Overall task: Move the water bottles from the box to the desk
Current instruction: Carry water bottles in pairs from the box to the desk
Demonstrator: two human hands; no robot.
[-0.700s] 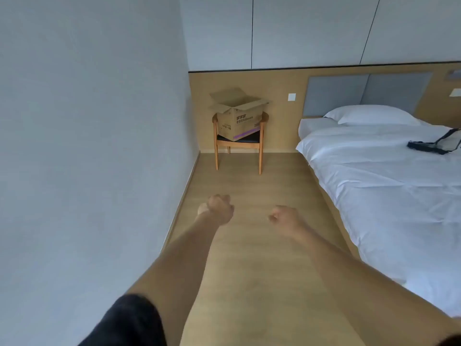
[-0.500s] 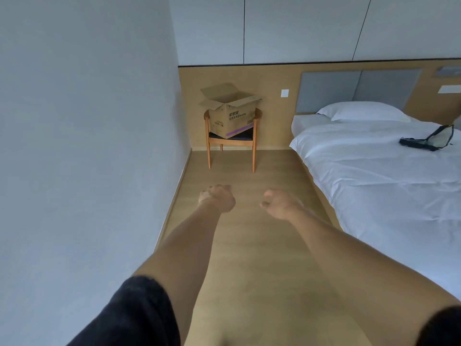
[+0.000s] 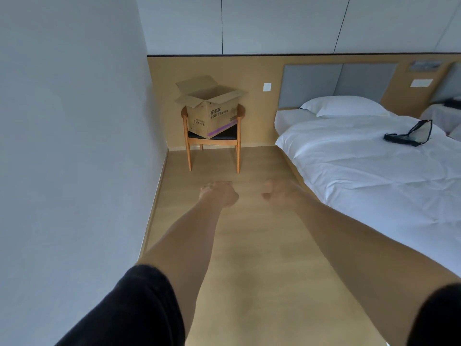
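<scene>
**Open box on a chair, both arms stretched toward it**

A brown cardboard box sits tilted on the dark seat of a wooden chair, at about 12 o'clock from the hands, against the far wood-panelled wall. Its top flaps stand open. Dark printed characters run across its near faces, and a purple strip runs along the lower edge. What is inside cannot be seen, and no bottles show.

Two bare arms in short black sleeves reach forward over the pale wood floor. The left hand is curled into a loose fist and holds nothing. The right hand is blurred; its fingers look loosely bent and empty. Both hands are well short of the chair.

At 2 o'clock lies a bed with white sheets and a pillow. A small black item rests on it.

A plain grey wall fills the 9 o'clock side.
</scene>
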